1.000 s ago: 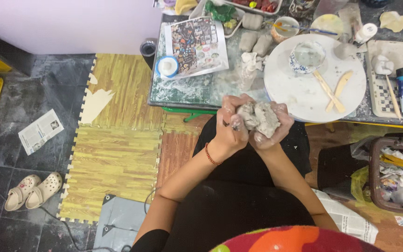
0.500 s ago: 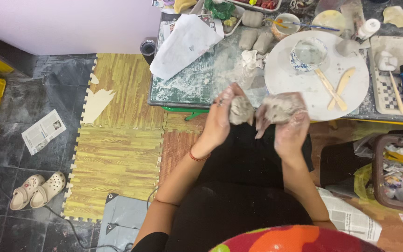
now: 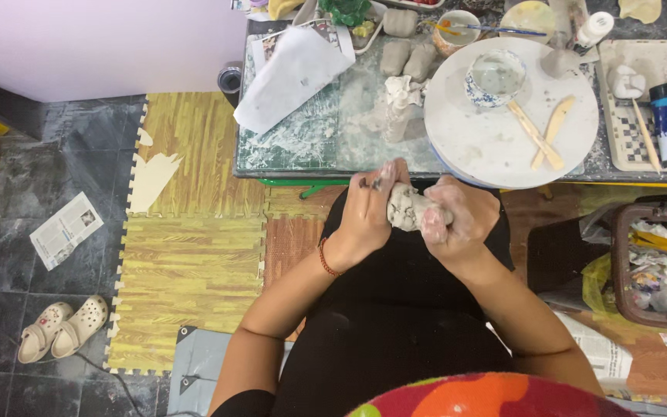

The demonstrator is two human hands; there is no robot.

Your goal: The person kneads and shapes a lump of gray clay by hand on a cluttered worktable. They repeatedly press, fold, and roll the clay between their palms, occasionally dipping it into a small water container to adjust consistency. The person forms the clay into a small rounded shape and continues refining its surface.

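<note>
1. Change since half a second back: I had the clay pulled out between two spread hands; now both hands are back together on one lump of grey clay (image 3: 409,208), over my lap, just short of the table edge (image 3: 303,176).
2. Left hand (image 3: 368,212) is pressed flat against the lump's left side, fingers pointing up toward the table. Not a full wrap, more a push.
3. Right hand (image 3: 453,220) is clamped around the right end of the lump, fingers curled over it, coated in slip.
4. A full second back the clay was a rounder ball cupped in both hands; now it reads as a stubby, rough roll lying sideways. My read: a stretch-and-fold kneading cycle, currently on the squeeze part.
5. Clay is off the table, held in the air between the palms; nothing under it but my dark apron.
6. The sheet of white paper (image 3: 291,77) on the table lies folded over, as it did half a second back; a second back it was flat, showing its printed side.
7. Round white turntable (image 3: 503,139) with the small bowl (image 3: 496,77) and two wooden modelling sticks (image 3: 546,139) is untouched, unchanged.
</note>
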